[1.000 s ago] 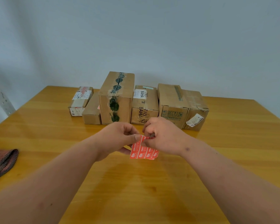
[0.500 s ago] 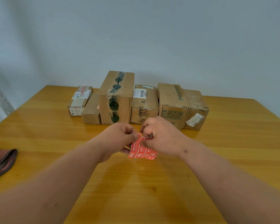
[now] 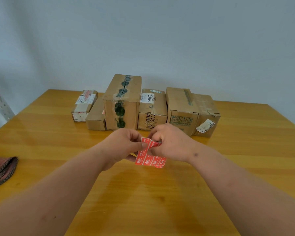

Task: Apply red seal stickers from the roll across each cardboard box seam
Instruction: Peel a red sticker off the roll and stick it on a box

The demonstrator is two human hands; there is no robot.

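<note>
a striped dark red cloth (image 3: 2,171) is cut off at the left edge. mid-frame, the left hand (image 3: 124,147) pinches a red sheet of seal stickers (image 3: 150,155); the right hand (image 3: 169,142) pinches one sticker, hiding its corner. brown cardboard boxes (image 3: 122,103) line the glossy yellow wooden table (image 3: 245,150) before a pale wall.

Both hands (image 3: 146,147) pinch red sticker sheet (image 3: 150,160) above table (image 3: 143,201).

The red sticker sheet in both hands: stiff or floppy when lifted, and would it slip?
Probably floppy: the red sticker sheet hangs below the left hand and right hand, its lower corner curling. Likely very light, since fingertip pinches carry it. Slipping seems unlikely with two grips.
</note>
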